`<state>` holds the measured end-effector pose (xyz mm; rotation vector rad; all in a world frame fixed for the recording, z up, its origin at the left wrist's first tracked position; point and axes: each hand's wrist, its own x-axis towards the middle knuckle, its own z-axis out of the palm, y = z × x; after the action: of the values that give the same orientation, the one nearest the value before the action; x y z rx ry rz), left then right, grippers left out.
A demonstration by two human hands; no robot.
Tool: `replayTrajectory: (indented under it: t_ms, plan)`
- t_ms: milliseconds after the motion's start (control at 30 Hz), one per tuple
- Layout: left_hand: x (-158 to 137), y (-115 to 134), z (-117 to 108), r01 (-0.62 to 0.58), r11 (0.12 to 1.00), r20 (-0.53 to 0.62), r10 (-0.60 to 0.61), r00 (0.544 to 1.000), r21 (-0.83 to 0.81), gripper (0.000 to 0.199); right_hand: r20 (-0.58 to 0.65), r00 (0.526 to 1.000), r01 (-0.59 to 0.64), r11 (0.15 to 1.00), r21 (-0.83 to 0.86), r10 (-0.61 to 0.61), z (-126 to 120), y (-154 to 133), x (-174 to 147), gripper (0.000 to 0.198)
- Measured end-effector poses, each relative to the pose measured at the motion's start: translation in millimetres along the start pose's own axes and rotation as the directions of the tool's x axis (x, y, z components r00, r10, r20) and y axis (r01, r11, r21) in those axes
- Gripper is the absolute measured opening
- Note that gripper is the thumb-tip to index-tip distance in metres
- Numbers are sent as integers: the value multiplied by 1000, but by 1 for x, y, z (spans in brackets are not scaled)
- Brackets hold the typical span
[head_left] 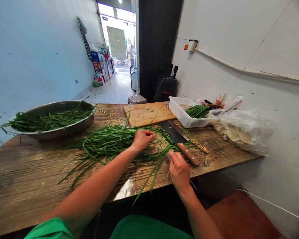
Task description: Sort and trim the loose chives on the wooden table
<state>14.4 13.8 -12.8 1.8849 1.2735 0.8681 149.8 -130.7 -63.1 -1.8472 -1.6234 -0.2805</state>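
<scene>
A loose heap of green garlic chives point(109, 141) lies across the wooden table. Over its right end is my left hand point(143, 140), fingers pinched together; whatever is between them is too small to tell. My right hand point(179, 170) is closed near the table's front edge, its fingertips by the ends of some chives. A thin bamboo skewer point(193, 184) sticks out from below that hand and appears gripped in it. Right of both hands lies a knife point(188, 154) with a dark blade and brown wooden handle, resting among cut chives and several skewers point(200, 145).
A metal basin point(57, 128) of chives stands at left, some hanging over its rim. Behind the heap lies a cutting board point(149, 113). A white plastic bin point(180, 114) holds bundled chives point(197, 111) and skewers. A clear plastic bag point(241, 131) sits at the right, by the wall.
</scene>
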Motion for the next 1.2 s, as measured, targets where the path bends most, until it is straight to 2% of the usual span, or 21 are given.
replayTrajectory:
  t_ms: [233, 600, 833, 933, 967, 1033, 1067, 1100, 1133, 1167, 1200]
  plan:
    - [0, -1, 0, -35, 999, -16, 36, 999, 4, 26, 0, 1000, 5, 1000, 12, -5, 1, 1, 0, 33]
    - [-3, 6, 0, -26, 1000, -25, 26, 999, 12, 24, 8, 1000, 4, 1000, -6, -4, 0, 0, 0, 32]
    - [-5, 5, 3, -61, 997, 0, 61, 998, 56, 19, 12, 1000, -2, 1000, 5, 2, 1, 0, 0, 33]
    - [-13, 8, 10, -144, 987, 101, 137, 985, 68, 18, 16, 1000, -5, 1000, 13, 5, 2, 1, 0, 33]
    - [-15, 10, 12, -188, 980, 180, 174, 968, 62, 17, 13, 1000, -5, 1000, 16, 5, 2, 1, 0, 33]
    - [-18, 17, 11, -271, 962, 352, 238, 905, 45, 18, 7, 1000, -5, 1000, 23, 4, 2, 1, 0, 34]
    - [-17, 20, 7, -295, 954, 389, 251, 886, 56, 19, 5, 1000, -6, 1000, 25, 5, 1, 1, 0, 34]
    - [-15, 22, 2, -310, 946, 382, 254, 889, 93, 21, 5, 1000, -7, 1000, 27, 7, 1, 1, 0, 34]
    - [-12, 24, -5, -305, 939, 302, 247, 921, 161, 22, 6, 1000, -12, 1000, 27, 11, 1, 1, 0, 34]
    - [-8, 23, -14, -284, 925, 174, 246, 954, 251, 24, 10, 1000, -16, 1000, 27, 16, 1, 1, 0, 34]
    - [-3, 21, -23, -270, 897, 63, 266, 962, 348, 25, 13, 1000, -20, 999, 25, 20, 1, 1, 0, 34]
